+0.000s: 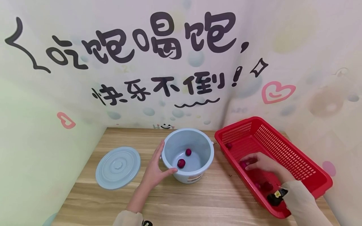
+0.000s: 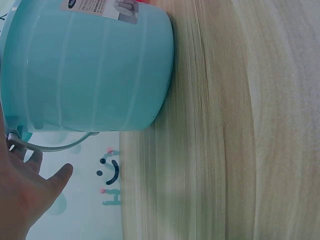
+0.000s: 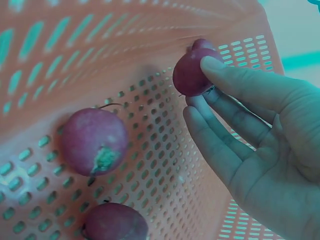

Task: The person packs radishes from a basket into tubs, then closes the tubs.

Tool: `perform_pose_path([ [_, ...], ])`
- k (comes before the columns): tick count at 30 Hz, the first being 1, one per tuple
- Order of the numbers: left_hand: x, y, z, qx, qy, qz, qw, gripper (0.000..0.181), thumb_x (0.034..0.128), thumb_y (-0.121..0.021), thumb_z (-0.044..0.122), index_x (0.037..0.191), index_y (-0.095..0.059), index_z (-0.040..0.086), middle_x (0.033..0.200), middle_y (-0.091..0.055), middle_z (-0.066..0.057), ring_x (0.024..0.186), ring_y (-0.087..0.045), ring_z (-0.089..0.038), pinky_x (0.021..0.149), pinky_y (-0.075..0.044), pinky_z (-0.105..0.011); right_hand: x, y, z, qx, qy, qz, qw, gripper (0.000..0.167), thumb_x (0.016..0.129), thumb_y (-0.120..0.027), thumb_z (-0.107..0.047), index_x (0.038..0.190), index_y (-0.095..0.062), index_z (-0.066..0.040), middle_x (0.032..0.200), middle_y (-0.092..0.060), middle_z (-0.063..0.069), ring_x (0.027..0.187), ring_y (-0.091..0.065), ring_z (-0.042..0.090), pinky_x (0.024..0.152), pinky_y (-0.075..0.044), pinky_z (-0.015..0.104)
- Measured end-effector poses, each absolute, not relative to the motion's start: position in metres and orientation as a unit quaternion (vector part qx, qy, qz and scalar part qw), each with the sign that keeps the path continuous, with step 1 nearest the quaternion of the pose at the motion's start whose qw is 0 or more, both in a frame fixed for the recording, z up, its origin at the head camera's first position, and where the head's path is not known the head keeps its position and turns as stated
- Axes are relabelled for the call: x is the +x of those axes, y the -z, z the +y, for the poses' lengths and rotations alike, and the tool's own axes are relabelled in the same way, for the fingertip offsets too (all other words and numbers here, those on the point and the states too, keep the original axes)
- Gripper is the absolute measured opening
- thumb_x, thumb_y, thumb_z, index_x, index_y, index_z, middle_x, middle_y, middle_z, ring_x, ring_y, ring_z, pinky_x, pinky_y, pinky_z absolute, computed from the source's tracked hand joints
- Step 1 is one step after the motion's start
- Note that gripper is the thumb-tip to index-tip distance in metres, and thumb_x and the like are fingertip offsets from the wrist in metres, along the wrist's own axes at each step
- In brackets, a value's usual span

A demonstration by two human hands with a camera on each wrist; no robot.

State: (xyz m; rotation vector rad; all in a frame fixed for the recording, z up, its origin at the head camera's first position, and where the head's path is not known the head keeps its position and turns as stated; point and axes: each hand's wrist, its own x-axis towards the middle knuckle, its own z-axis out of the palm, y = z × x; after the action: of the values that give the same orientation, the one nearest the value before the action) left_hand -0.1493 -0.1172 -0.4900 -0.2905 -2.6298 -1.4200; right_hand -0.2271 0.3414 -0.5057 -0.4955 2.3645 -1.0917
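A light blue bucket [image 1: 198, 142] stands upright on the table, with two round red radishes [image 1: 181, 163] on its floor. Along the bucket's left side rests my left hand [image 1: 154, 174], fingers extended against the outside and thumb at the front rim. In the left wrist view the fingers [image 2: 61, 177] lie near the bucket's handle [image 2: 60, 147]. My right hand [image 1: 263, 163] reaches into a red plastic basket [image 1: 328, 183]. Its thumb and fingers pinch a radish [image 3: 190, 75], seen clearly in the right wrist view. Two more radishes [image 3: 95, 142] lie close by on the basket's floor.
A round light blue lid [image 1: 117, 168] lies flat on the wooden table [image 1: 93, 201], left of the bucket. Another radish [image 1: 229, 146] sits in the basket's far left corner. A printed wall [image 1: 169, 113] stands behind the table, with side walls left and right.
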Motion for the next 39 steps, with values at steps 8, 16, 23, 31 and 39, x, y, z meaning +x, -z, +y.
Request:
perform_pose_path([
  [8,-0.150,0.491,-0.117,-0.096,0.473,-0.873,0.069,0.113,0.0718,-0.089,0.033,0.161,-0.019,0.026,0.168,-0.021,-0.004,0.154,-0.021,-0.034,0.118,-0.031,-0.062,-0.229,0.498,0.343,-0.176,0.407,0.864,0.237,0.035,0.092,-0.070,-0.013,0.124,-0.068,-0.001,0.118,-0.070,0.018,0.102,-0.063,0.016,0.084,-0.054,0.022],
  [16,-0.151,0.491,-0.117,-0.101,0.473,-0.872,0.074,0.113,0.0713,-0.089,0.034,0.161,-0.020,0.026,0.168,-0.021,-0.004,0.154,-0.021,-0.034,0.118,-0.030,-0.062,-0.229,0.489,0.344,-0.182,0.409,0.870,0.207,0.035,0.092,-0.070,-0.013,0.124,-0.067,0.001,0.115,-0.071,0.017,0.097,-0.061,0.003,0.079,-0.054,0.020],
  [23,-0.151,0.492,-0.118,-0.101,0.471,-0.873,0.076,0.114,0.0709,-0.089,0.037,0.161,-0.019,0.027,0.168,-0.021,-0.004,0.154,-0.022,-0.035,0.118,-0.030,-0.062,-0.226,0.483,0.344,-0.169,0.421,0.871,0.187,0.035,0.093,-0.069,-0.014,0.125,-0.067,0.001,0.114,-0.071,0.017,0.093,-0.063,0.001,0.078,-0.057,0.021],
  [31,-0.151,0.493,-0.118,-0.103,0.470,-0.873,0.078,0.114,0.0707,-0.088,0.044,0.161,-0.020,0.024,0.168,-0.021,-0.005,0.153,-0.022,-0.035,0.117,-0.030,-0.063,-0.224,0.473,0.342,-0.165,0.437,0.869,0.165,0.039,0.093,-0.070,-0.016,0.127,-0.065,0.002,0.115,-0.071,0.019,0.095,-0.064,0.000,0.079,-0.059,0.021],
  [39,-0.151,0.493,-0.119,-0.106,0.471,-0.872,0.080,0.115,0.0704,-0.087,0.048,0.161,-0.021,0.021,0.168,-0.021,-0.004,0.153,-0.022,-0.035,0.117,-0.030,-0.063,-0.221,0.465,0.337,-0.178,0.450,0.862,0.150,0.039,0.092,-0.071,-0.016,0.127,-0.065,0.001,0.115,-0.071,0.021,0.094,-0.067,0.000,0.082,-0.061,0.027],
])
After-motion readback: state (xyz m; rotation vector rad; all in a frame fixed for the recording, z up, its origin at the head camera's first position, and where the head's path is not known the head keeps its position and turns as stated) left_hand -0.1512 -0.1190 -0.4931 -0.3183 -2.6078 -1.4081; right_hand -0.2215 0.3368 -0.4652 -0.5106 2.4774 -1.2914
